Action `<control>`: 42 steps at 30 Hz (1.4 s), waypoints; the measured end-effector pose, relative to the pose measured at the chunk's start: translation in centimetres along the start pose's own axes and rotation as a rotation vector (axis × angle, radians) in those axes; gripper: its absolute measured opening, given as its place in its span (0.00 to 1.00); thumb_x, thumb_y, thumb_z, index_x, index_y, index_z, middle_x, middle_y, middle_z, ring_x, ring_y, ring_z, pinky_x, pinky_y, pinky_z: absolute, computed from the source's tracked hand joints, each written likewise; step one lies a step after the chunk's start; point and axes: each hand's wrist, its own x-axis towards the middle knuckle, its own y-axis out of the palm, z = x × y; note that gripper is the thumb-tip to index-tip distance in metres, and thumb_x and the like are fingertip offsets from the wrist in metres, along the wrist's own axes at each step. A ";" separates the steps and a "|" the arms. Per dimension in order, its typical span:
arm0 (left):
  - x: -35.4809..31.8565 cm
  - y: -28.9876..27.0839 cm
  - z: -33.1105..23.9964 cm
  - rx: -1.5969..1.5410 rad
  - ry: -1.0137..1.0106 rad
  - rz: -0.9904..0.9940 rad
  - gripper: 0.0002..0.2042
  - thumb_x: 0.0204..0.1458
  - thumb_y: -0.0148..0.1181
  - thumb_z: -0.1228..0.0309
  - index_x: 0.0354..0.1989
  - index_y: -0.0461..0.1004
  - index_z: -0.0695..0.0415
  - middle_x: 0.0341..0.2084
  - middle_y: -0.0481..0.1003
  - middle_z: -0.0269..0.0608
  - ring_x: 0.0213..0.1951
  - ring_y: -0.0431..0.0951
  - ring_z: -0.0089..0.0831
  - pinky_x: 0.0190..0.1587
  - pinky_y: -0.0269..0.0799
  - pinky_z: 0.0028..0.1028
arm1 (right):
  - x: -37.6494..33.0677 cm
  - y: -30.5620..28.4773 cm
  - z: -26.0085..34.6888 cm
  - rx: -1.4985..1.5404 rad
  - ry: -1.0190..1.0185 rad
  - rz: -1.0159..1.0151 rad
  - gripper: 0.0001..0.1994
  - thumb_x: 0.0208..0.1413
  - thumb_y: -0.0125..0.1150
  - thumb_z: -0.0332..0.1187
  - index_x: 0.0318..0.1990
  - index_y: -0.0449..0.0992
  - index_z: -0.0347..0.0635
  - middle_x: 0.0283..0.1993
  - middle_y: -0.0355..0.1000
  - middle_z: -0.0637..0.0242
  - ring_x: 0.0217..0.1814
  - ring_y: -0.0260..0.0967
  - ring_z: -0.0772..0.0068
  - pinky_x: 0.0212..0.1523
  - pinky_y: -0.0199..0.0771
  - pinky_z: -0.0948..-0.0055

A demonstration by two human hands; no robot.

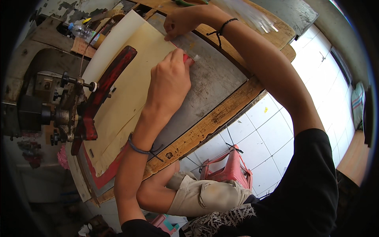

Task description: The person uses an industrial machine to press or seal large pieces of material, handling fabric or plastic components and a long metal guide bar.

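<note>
A: What occupies the left of the frame?

B: A dark machine (59, 114) with a red lever arm (104, 89) lying over a cream sheet (130, 87).

A: And the left hand (169, 81)?

B: At upper centre, fingers curled narrow around a small red tool (185, 58) at the sheet's edge on the grey metal table (213, 79).

A: The right hand (181, 21)?

B: At top centre, fingertips pressed flat on the sheet's corner, holding nothing.

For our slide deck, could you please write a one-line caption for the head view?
Left hand and right hand press a cream sheet flat on a grey metal worktable beside a red-handled lever.
</note>
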 end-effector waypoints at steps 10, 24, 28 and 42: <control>0.1 0.1 0.4 -0.031 -0.023 -0.020 0.06 0.57 0.54 0.74 0.33 0.70 0.65 0.29 0.76 0.58 0.34 0.76 0.56 0.36 0.70 0.43 | 0.3 -0.1 0.0 -0.020 0.045 0.036 0.22 0.57 0.58 0.53 0.42 0.79 0.42 0.40 0.77 0.64 0.39 0.74 0.64 0.40 0.73 0.66; 0.5 -0.2 1.1 -0.110 -0.132 0.021 0.07 0.58 0.55 0.73 0.34 0.71 0.67 0.28 0.77 0.59 0.34 0.78 0.56 0.38 0.71 0.41 | 0.3 -0.2 -0.3 0.064 0.038 0.090 0.19 0.58 0.58 0.51 0.38 0.79 0.42 0.34 0.77 0.67 0.34 0.73 0.69 0.36 0.73 0.68; 0.5 -0.4 1.4 -0.129 -0.165 0.039 0.07 0.58 0.55 0.73 0.35 0.72 0.66 0.29 0.77 0.59 0.34 0.78 0.55 0.38 0.72 0.39 | 0.2 -0.3 -0.3 0.079 0.032 0.089 0.19 0.58 0.58 0.51 0.38 0.79 0.42 0.34 0.77 0.67 0.34 0.73 0.71 0.35 0.73 0.69; 0.6 -0.6 1.6 -0.248 -0.269 0.052 0.08 0.59 0.54 0.71 0.37 0.73 0.66 0.29 0.78 0.54 0.34 0.79 0.45 0.40 0.71 0.33 | 0.8 0.1 -0.9 0.052 0.024 0.089 0.19 0.57 0.59 0.51 0.39 0.80 0.42 0.38 0.78 0.64 0.40 0.74 0.65 0.41 0.72 0.66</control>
